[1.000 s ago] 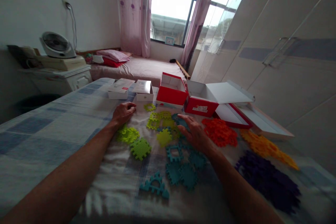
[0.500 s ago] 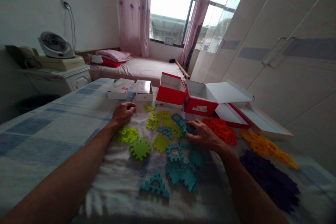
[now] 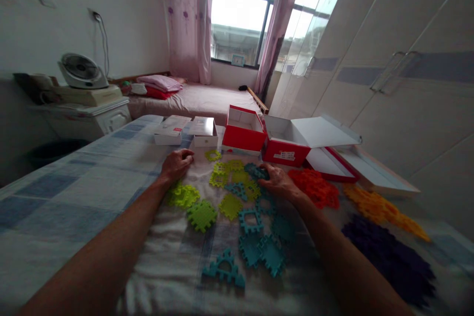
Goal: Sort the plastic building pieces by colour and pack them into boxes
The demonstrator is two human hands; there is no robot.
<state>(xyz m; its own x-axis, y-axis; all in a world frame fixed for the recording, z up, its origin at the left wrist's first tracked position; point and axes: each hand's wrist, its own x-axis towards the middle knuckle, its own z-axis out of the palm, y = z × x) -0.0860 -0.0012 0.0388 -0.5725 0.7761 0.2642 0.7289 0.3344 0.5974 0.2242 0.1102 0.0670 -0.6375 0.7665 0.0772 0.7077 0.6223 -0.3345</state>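
Note:
Toothed plastic tiles lie sorted by colour on a checked cloth. My left hand (image 3: 177,164) rests palm down on the cloth, fingers curled loosely, next to the lime green tiles (image 3: 202,215). My right hand (image 3: 278,182) lies over the teal tiles (image 3: 252,220), its fingers closed on a dark teal piece (image 3: 256,172) at the far end of that group. Red-orange tiles (image 3: 314,187) lie just right of that hand.
Two open red boxes (image 3: 242,131) and two white boxes (image 3: 172,130) stand behind the tiles. Orange tiles (image 3: 381,210) and purple tiles (image 3: 392,259) lie at the right. A fan (image 3: 80,70) sits on a cabinet at left; a bed (image 3: 196,98) lies beyond.
My right hand has moved away from me and a little right across the teal tiles, then closed on a dark teal piece. My left hand has stayed put.

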